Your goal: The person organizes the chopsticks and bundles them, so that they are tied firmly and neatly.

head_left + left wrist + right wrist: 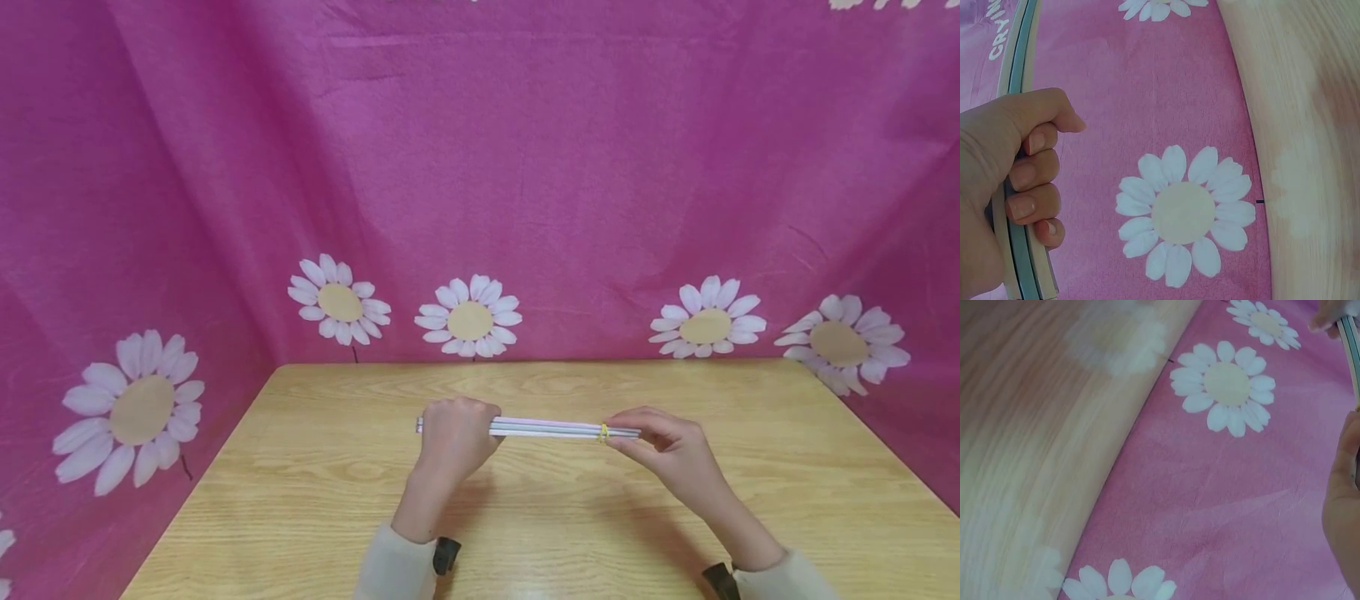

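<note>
A bundle of pale straws point(551, 428) is held level above the wooden table point(525, 517), with a yellow rubber band point(603, 432) round it near its right end. My left hand point(455, 437) grips the bundle's left end in a fist; the left wrist view shows its fingers point(1030, 180) curled round the straws point(1019, 250). At the band, my right hand point(660, 446) pinches the bundle with its fingertips. In the right wrist view only the edge of that hand point(1344, 506) and a bit of the straws point(1352, 347) show.
A pink cloth with white daisies point(469, 319) hangs behind and on both sides of the table. The tabletop's back edge meets the cloth point(540, 362). Dark wrist straps point(447, 553) sit at both sleeves.
</note>
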The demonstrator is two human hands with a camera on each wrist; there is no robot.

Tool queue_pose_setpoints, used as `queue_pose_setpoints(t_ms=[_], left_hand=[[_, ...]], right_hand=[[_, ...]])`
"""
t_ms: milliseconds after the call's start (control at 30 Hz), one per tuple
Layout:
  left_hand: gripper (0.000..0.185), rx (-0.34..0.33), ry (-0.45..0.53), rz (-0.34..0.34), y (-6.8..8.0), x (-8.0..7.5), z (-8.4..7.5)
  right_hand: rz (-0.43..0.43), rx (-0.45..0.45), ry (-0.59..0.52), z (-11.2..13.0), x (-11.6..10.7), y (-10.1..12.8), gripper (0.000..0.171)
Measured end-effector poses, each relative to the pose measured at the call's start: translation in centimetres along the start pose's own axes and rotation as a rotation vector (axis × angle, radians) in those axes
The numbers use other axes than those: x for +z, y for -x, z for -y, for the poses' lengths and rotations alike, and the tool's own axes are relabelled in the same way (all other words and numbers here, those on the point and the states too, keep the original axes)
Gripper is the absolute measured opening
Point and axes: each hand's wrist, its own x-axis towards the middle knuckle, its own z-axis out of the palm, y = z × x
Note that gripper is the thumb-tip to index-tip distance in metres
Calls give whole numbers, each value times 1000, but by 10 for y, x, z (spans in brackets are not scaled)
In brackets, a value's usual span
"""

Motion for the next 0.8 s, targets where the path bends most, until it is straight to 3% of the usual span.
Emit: queue_pose_setpoints(t_ms=[200, 400, 567, 800], left_hand=[[29, -7, -25, 7, 0, -1, -5], [25, 72, -14, -34, 1, -1, -15], [23, 49, -32, -20, 1, 1, -16], [28, -1, -12, 30, 1, -1, -11]], right_hand=[[-42, -5, 38, 4, 7, 1, 26], [5, -18, 78, 6, 19, 4, 28], [28, -87, 106, 5, 19, 3, 35], [78, -215, -64, -4, -8, -3, 43]])
